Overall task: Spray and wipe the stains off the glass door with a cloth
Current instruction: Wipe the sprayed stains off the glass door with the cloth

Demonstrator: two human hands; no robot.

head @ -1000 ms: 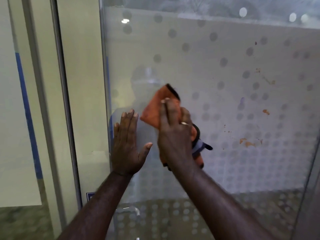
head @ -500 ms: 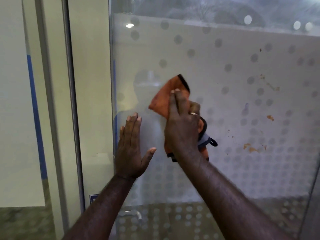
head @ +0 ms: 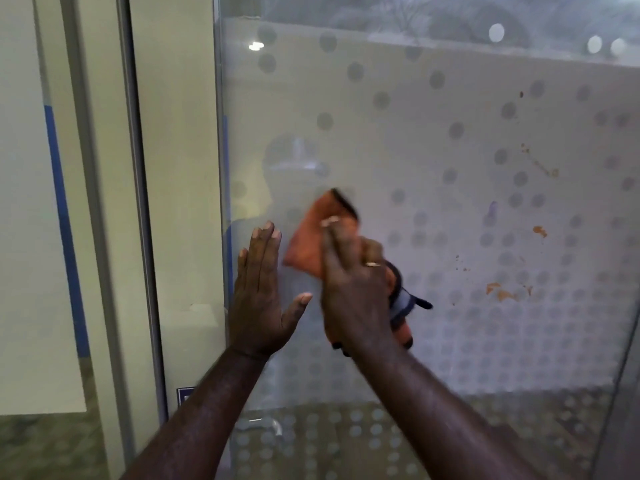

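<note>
The glass door (head: 433, 133) fills the view, frosted with rows of grey dots. My right hand (head: 356, 289) presses an orange cloth (head: 311, 237) with a dark edge flat against the glass near the door's left side. My left hand (head: 261, 296) lies flat on the glass just left of the cloth, fingers together and thumb out, holding nothing. Orange-brown stains (head: 502, 292) sit on the glass to the right, with more stains (head: 540, 232) higher up. No spray bottle is in view.
A metal door frame (head: 138, 202) and a pale wall panel with a blue stripe (head: 65, 237) stand to the left. A metal door handle (head: 266, 426) shows low behind the glass. The door's right edge (head: 623, 358) runs down at far right.
My right hand with the cloth went up the glass, then came back down and slightly left. My left hand stays flat on the glass.
</note>
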